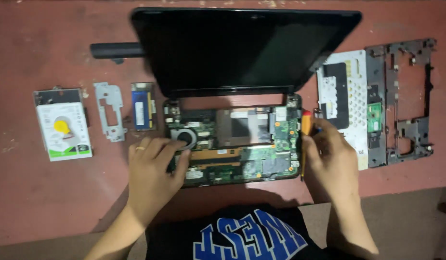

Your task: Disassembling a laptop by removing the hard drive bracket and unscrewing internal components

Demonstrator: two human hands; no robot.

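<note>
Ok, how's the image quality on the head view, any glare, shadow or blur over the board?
Head view: dim, soft overall; no glare on the board; the raised screen is near black; the left hand and right hand are slightly blurred, with shadow below the laptop.

Counted: one opened black laptop (232,139), one silver hard drive (63,126), one grey metal bracket (110,111), one blue memory module (142,106), one orange-handled screwdriver (306,126).
</note>
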